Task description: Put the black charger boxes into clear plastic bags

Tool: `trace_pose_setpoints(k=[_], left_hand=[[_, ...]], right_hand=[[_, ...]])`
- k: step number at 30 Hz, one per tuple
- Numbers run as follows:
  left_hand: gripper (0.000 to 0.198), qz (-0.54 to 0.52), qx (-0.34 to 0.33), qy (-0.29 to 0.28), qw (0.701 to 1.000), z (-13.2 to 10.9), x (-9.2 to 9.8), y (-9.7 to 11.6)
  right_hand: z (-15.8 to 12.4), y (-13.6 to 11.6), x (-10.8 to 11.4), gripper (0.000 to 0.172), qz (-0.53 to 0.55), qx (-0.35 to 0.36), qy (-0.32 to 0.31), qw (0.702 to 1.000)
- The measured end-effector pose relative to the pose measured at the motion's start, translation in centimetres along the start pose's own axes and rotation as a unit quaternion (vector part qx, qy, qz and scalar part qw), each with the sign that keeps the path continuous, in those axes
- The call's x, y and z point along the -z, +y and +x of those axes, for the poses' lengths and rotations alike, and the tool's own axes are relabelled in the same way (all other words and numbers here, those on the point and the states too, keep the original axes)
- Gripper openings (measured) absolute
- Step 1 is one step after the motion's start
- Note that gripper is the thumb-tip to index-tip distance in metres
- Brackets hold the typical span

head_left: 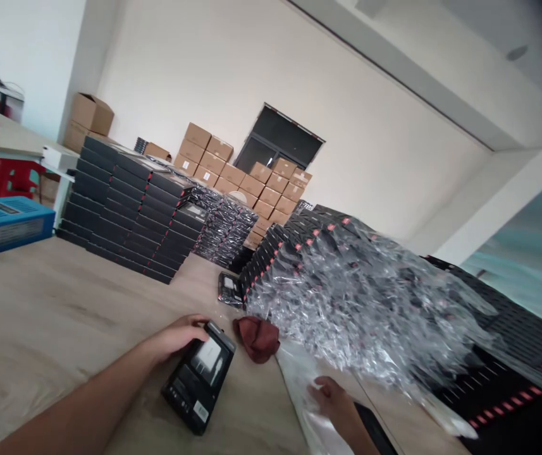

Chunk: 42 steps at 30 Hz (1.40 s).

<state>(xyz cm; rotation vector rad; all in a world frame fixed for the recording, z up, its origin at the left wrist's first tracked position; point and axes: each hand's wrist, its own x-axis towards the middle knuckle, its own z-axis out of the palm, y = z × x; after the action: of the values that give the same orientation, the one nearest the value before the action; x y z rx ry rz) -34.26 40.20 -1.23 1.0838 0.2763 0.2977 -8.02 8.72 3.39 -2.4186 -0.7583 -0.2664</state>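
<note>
My left hand grips the far end of a flat black box with a white label, which lies on the wooden table. My right hand rests on a clear plastic bag spread on the table, fingers curled on the film. A dark red cloth lies between the two hands. Just beyond the cloth rises a big heap of black items in crinkled clear wrap.
Stacks of black boxes stand at the table's far left, with more wrapped ones behind. A blue device sits at the left edge. Brown cartons are piled against the wall. One wrapped box lies alone.
</note>
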Motion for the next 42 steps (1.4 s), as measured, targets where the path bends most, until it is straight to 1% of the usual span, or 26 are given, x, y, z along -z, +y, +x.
trace_pose_setpoints(k=[3, 4, 6, 7, 9, 11, 13, 15, 17, 19, 20, 22, 23, 26, 27, 29, 31, 33, 35, 38, 39, 40, 42], left_hand=[[0.043, 0.046, -0.028, -0.007, 0.999, 0.7, 0.5, -0.8], [0.042, 0.058, -0.037, -0.007, 0.998, 0.8, 0.6, -0.9], [0.04, 0.079, -0.045, -0.006, 0.996, 1.0, 0.7, -1.0], [0.039, 0.087, -0.047, -0.007, 0.995, 0.9, 0.7, -1.0], [0.036, 0.102, -0.052, -0.011, 0.993, 0.9, 0.5, -0.7], [0.031, 0.122, -0.058, -0.009, 0.991, 0.7, 0.3, -0.5], [0.03, 0.136, -0.067, 0.0, 0.988, 0.7, 0.2, -0.5], [0.037, 0.135, -0.08, 0.007, 0.988, 0.7, 0.1, -0.7], [0.042, 0.138, -0.084, -0.003, 0.987, 0.7, 0.1, -0.8], [0.034, 0.169, -0.078, -0.024, 0.982, 0.7, 0.0, -0.7], [0.027, 0.191, -0.077, -0.032, 0.978, 0.7, 0.0, -0.6], [0.016, 0.224, -0.091, -0.026, 0.97, 0.6, 0.0, -0.2], [0.016, 0.23, -0.104, -0.015, 0.968, 0.5, 0.0, 0.0], [0.034, 0.226, -0.122, 0.008, 0.967, 0.4, 0.1, 0.4], [0.039, 0.223, -0.122, 0.012, 0.967, 0.5, 0.3, 0.4], [0.041, 0.218, -0.121, 0.029, 0.968, 0.8, 0.8, 0.3], [0.038, 0.211, -0.117, 0.055, 0.969, 1.3, 1.4, 0.1], [0.033, 0.203, -0.109, 0.076, 0.97, 1.7, 1.9, 0.0], [0.028, 0.199, -0.101, 0.083, 0.971, 1.9, 2.0, -0.2], [0.025, 0.219, -0.091, 0.086, 0.968, 1.9, 1.8, -0.3], [0.026, 0.229, -0.081, 0.082, 0.966, 1.7, 1.7, -0.3], [0.027, 0.239, -0.071, 0.077, 0.965, 1.5, 1.7, -0.1], [0.033, 0.261, -0.058, 0.081, 0.96, 0.8, 2.1, 0.8]], right_hand=[[1.2, 0.3, 0.1, 0.03, 0.015, 0.025, -0.029, 0.999], [1.6, 0.2, 0.2, 0.028, 0.018, 0.03, -0.029, 0.999], [2.6, -0.2, 0.5, 0.015, 0.023, 0.028, -0.024, 0.999], [3.1, -0.5, 0.7, 0.012, 0.027, 0.019, -0.016, 0.999], [4.1, -1.2, 1.5, 0.02, 0.038, -0.008, 0.013, 0.999], [5.3, -2.2, 2.7, 0.029, 0.059, -0.03, 0.043, 0.997], [6.3, -3.4, 4.1, 0.036, 0.085, -0.039, 0.058, 0.994], [6.8, -5.0, 5.2, 0.038, 0.111, -0.033, 0.053, 0.992], [6.9, -7.0, 5.5, 0.038, 0.157, -0.015, 0.031, 0.987], [6.4, -9.6, 4.4, 0.036, 0.208, 0.007, 0.008, 0.978], [6.0, -11.0, 3.4, 0.035, 0.231, 0.02, -0.004, 0.973], [4.8, -14.0, 0.4, 0.033, 0.255, 0.05, -0.04, 0.965], [4.0, -15.5, -1.3, 0.031, 0.266, 0.073, -0.071, 0.959], [1.1, -19.6, -7.0, 0.023, 0.287, 0.13, -0.19, 0.93], [0.2, -20.6, -8.6, 0.021, 0.292, 0.146, -0.227, 0.918], [-1.1, -21.9, -11.3, 0.017, 0.307, 0.166, -0.281, 0.894], [-1.6, -22.0, -13.0, 0.018, 0.326, 0.157, -0.3, 0.882], [-1.4, -21.2, -13.5, 0.02, 0.35, 0.127, -0.287, 0.883], [-0.7, -19.9, -13.3, 0.025, 0.381, 0.09, -0.255, 0.884], [-0.2, -18.2, -12.3, 0.03, 0.427, 0.044, -0.211, 0.878], [-0.2, -17.8, -12.1, 0.03, 0.431, 0.033, -0.211, 0.877], [-0.3, -17.4, -12.0, 0.03, 0.425, 0.028, -0.223, 0.877], [-0.5, -17.0, -12.1, 0.03, 0.386, 0.027, -0.27, 0.882]])
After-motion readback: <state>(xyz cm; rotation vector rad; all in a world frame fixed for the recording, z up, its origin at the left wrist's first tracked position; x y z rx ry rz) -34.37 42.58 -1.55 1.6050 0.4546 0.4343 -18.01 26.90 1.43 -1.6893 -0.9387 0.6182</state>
